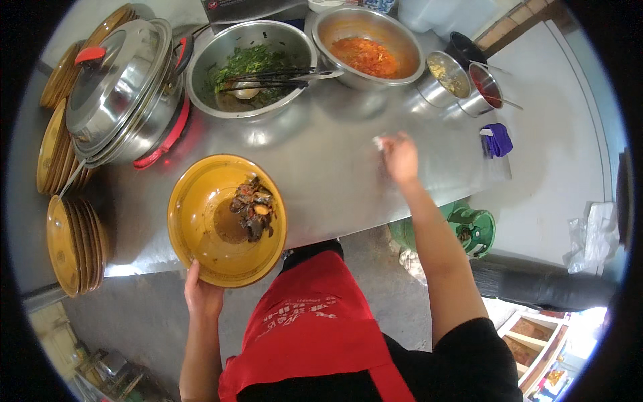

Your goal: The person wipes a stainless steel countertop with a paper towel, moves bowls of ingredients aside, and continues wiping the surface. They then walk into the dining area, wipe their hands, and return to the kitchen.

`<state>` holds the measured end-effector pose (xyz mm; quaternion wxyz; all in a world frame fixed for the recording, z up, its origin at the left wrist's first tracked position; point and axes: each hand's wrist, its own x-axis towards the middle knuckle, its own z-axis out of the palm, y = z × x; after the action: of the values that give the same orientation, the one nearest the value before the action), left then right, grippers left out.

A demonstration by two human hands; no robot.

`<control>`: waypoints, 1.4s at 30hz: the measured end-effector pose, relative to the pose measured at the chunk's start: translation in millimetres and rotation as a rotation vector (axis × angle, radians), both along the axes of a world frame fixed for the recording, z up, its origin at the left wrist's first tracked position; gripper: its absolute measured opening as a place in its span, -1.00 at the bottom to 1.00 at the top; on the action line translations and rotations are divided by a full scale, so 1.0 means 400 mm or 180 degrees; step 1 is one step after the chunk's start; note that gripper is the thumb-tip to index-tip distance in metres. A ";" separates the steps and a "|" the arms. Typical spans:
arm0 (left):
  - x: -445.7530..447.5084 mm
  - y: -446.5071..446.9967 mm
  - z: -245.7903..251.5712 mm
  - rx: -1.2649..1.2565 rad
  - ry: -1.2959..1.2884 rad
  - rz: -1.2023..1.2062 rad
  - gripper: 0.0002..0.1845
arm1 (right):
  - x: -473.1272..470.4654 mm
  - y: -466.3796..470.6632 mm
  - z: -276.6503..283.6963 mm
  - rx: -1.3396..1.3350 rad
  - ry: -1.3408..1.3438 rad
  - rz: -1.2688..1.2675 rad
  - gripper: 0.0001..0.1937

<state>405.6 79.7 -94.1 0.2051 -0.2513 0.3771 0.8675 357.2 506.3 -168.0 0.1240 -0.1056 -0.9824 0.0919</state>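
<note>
My left hand [203,291] grips the near rim of a yellow-brown glazed bowl [196,216], its thumb over the edge. The bowl is tilted, with dark cooked food scraps [255,208] and a little brown liquid inside. My right hand [400,157] is low over the stainless steel table [331,186], fingers closed on a small white wad [378,143], perhaps tissue. Motion blurs that hand, and I cannot tell whether the wad touches the metal. Beyond it stands a steel basin of red-orange sauce [364,58].
A steel basin [201,85] holds chopped greens, chopsticks and a ladle. Left are a lidded steel pot [120,95] and stacked yellow bowls [75,246]. Two steel cups [442,93] and a purple cloth [497,140] lie right. A green gas cylinder [472,231] stands below the table edge.
</note>
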 end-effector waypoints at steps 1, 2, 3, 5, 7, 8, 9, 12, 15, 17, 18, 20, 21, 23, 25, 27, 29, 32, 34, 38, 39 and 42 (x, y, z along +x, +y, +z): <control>0.004 -0.002 0.008 -0.0059 0.0021 -0.0017 -0.51 | -0.030 0.024 -0.002 -0.0192 0.0138 -0.0212 -0.85; 0.008 -0.003 0.010 -0.0117 0.0041 -0.0032 -0.49 | -0.043 0.039 -0.004 -0.0381 0.0278 -0.0423 -0.85; 0.014 -0.010 0.009 -0.0210 0.0015 -0.0006 -0.48 | -0.047 -0.051 -0.040 0.0391 0.0164 0.0108 -0.88; 0.019 -0.015 0.002 -0.0325 -0.0018 0.0099 -0.47 | -0.033 -0.279 -0.014 -0.0312 0.0353 0.0610 -0.88; 0.021 -0.029 0.004 -0.0202 0.0016 0.0141 -0.46 | -0.035 -0.300 -0.006 -0.0647 0.0183 0.0964 -0.87; 0.025 -0.033 0.007 -0.0141 0.0032 0.0165 -0.46 | -0.042 -0.242 0.003 -0.0610 0.0021 0.0807 -0.87; 0.036 -0.039 0.009 -0.0238 0.0014 0.0289 -0.46 | -0.055 -0.172 0.016 -0.0567 -0.0142 0.0669 -0.87; 0.041 -0.054 0.025 -0.0435 -0.0004 0.0457 -0.45 | -0.118 0.091 0.021 -0.0543 -0.0031 -0.0491 -0.85; 0.053 -0.061 0.035 -0.0489 -0.0103 0.0386 -0.44 | -0.176 -0.008 -0.010 -0.1193 0.0194 -0.0829 -0.86; 0.046 -0.060 0.021 -0.0465 -0.0029 0.0378 -0.43 | -0.168 -0.190 -0.137 0.0309 0.0620 0.0071 -0.91; 0.058 -0.069 0.011 -0.0510 -0.0039 0.0444 -0.43 | -0.132 -0.283 -0.081 -0.0193 0.0489 0.0616 -0.91; 0.064 -0.088 0.004 -0.0594 0.0006 0.0491 -0.43 | -0.107 -0.317 -0.003 -0.0501 0.0156 0.0970 -0.88; 0.068 -0.095 0.008 -0.0584 -0.0032 0.0505 -0.42 | -0.099 -0.256 0.010 -0.0309 -0.0073 0.0826 -0.85; 0.069 -0.101 0.014 -0.0551 -0.0074 0.0519 -0.42 | -0.107 -0.079 -0.007 -0.0263 -0.0032 0.0153 -0.80; 0.071 -0.104 0.022 -0.0489 -0.0044 0.0519 -0.42 | -0.136 0.050 0.049 -0.0680 -0.0118 -0.0631 -0.77; 0.080 -0.107 0.022 -0.0473 -0.0070 0.0533 -0.43 | -0.160 -0.050 0.037 -0.1184 -0.0160 -0.0786 -0.77; 0.082 -0.101 0.021 -0.0430 -0.0106 0.0578 -0.43 | -0.168 -0.211 -0.083 -0.0845 0.0352 -0.0447 -0.80; 0.106 -0.116 0.017 -0.0437 -0.0102 0.0712 -0.44 | -0.036 -0.401 -0.006 -0.0937 -0.0002 0.1658 -0.83; 0.123 -0.127 0.017 -0.0409 -0.0080 0.0751 -0.44 | -0.053 -0.317 0.001 -0.0527 -0.0047 0.1648 -0.85; 0.124 -0.132 0.024 -0.0504 -0.0056 0.0728 -0.45 | -0.248 -0.087 -0.028 -0.0185 0.0224 0.0304 -0.88; 0.123 -0.135 0.023 -0.0486 -0.0055 0.0709 -0.45 | -0.269 -0.079 -0.019 0.0138 0.0614 0.0267 -0.88; 0.130 -0.138 0.022 -0.0532 -0.0121 0.0713 -0.45 | -0.259 -0.178 -0.103 -0.0542 0.0511 0.0229 -0.90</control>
<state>457.7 24.4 -85.3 0.0925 -0.3244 0.4136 0.8456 253.6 435.2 -209.1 0.1894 -0.0727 -0.9611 0.1875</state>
